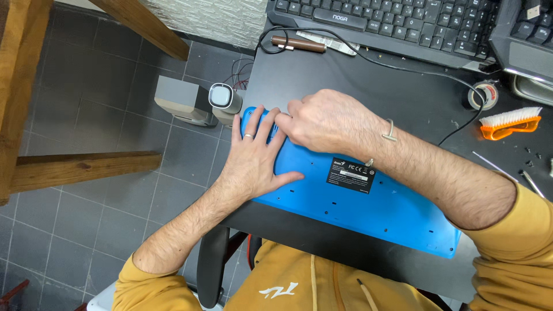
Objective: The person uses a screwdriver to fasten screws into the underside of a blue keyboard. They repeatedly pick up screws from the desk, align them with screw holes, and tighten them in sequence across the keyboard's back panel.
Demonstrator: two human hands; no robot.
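Observation:
A blue keyboard (368,207) lies face down on the black desk (368,86), its underside with a dark label up. My left hand (253,155), a ring on one finger, rests flat with spread fingers on the keyboard's left end. My right hand (322,121) crosses over from the right and is curled, its fingertips pressed at the top left edge of the blue shell. Whether it holds a small part there is hidden by the fingers.
Two black keyboards (391,23) sit at the desk's far edge, with a brown pen-like tool (299,44) and a black cable. An orange brush (510,124), a tape roll (483,95) and loose screws lie at right. Small grey speakers (201,101) stand on the tiled floor.

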